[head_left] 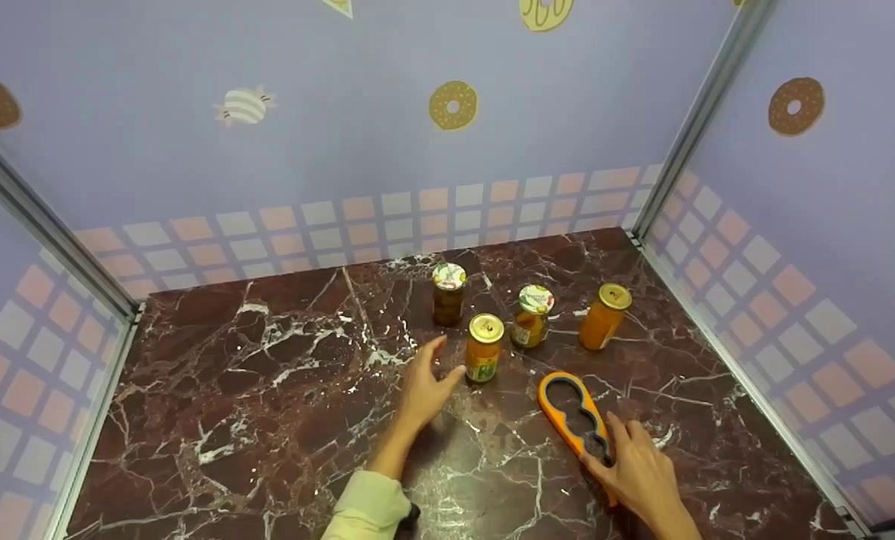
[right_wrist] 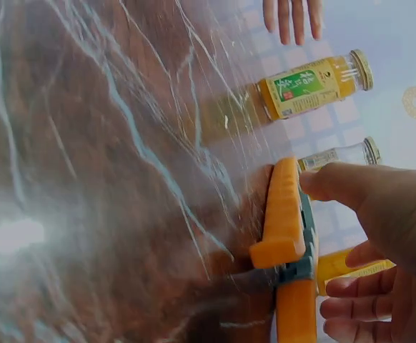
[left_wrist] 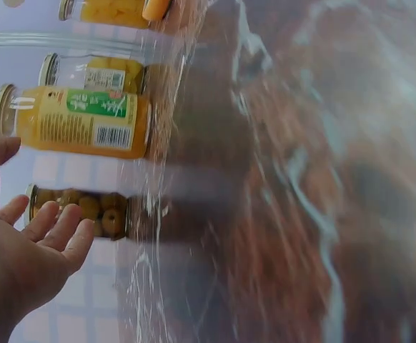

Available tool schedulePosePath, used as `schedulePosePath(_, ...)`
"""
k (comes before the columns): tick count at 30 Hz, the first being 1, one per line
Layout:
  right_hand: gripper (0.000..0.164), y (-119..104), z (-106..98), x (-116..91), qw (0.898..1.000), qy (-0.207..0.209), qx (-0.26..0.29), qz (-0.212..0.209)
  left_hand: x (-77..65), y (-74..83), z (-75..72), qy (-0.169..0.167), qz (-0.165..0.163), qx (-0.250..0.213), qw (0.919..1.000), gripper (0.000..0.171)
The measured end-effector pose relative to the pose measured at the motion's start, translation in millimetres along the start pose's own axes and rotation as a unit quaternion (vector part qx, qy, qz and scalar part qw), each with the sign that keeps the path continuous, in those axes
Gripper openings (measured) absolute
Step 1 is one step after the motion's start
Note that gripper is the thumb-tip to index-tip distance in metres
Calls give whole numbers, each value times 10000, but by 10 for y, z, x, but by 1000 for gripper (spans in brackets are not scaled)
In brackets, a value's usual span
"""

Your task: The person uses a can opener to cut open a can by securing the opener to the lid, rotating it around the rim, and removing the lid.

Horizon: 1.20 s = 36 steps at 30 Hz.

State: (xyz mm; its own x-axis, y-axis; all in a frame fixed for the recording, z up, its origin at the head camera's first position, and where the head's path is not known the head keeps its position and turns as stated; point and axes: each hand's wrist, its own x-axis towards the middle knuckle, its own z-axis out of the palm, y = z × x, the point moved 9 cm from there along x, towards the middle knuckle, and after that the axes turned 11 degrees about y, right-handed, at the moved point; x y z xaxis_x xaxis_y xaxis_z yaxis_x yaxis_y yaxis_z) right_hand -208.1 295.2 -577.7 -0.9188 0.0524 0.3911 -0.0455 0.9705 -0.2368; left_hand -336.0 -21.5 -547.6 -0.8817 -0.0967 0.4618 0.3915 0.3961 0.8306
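My left hand [head_left: 423, 390] is held out with spread fingers, beside a gold-lidded bottle of orange juice [head_left: 482, 360]. In the left wrist view a gap shows between its fingertips and the bottle's green-and-yellow label. My right hand [head_left: 640, 466] is over the handle end of an orange and grey jar opener [right_wrist: 281, 214], which lies flat on the table with its round openings facing up. The thumb is at one edge of the opener, and the loosely bent fingers are on the other side. In the head view the hand covers part of the handle.
Behind the near bottle stand a jar of dark round fruit [head_left: 447, 304] and a jar with yellow pieces [head_left: 528, 326], both with patterned lids. Farther right is another orange bottle [head_left: 601, 324]. Patterned walls [head_left: 357, 150] enclose the marbled table [head_left: 267, 420] at the back and sides.
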Motion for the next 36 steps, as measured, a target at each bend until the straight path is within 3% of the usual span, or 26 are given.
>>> schedulePosePath(8, 84, -47, -10, -72, 9986, 445, -159, -249, 29, 66, 376, -127, -293, 121, 9994, 70)
schedulePosePath(14, 82, -40, 11, -130, 9986, 435, -182, -232, 30, 52, 549, 245, -594, 132, 9978, 78)
schedulePosePath(21, 73, -41, 66, -140, 9995, 273, -128, 41, 98, 90, 642, 690, -664, -118, 9953, 81)
schedulePosePath(25, 72, -47, 51, -145, 9995, 225, -137, 148, 112, 95, 658, 838, -634, -29, 9945, 77)
schedulePosePath(29, 72, -40, 41, -153, 9995, 94, -125, 270, 108, 78, 665, 886, -531, 97, 9946, 75)
schedulePosePath(36, 71, 22, 109, -175, 9960, -562, 48, 699, 108, 15, 681, 800, -564, 174, 9950, 74)
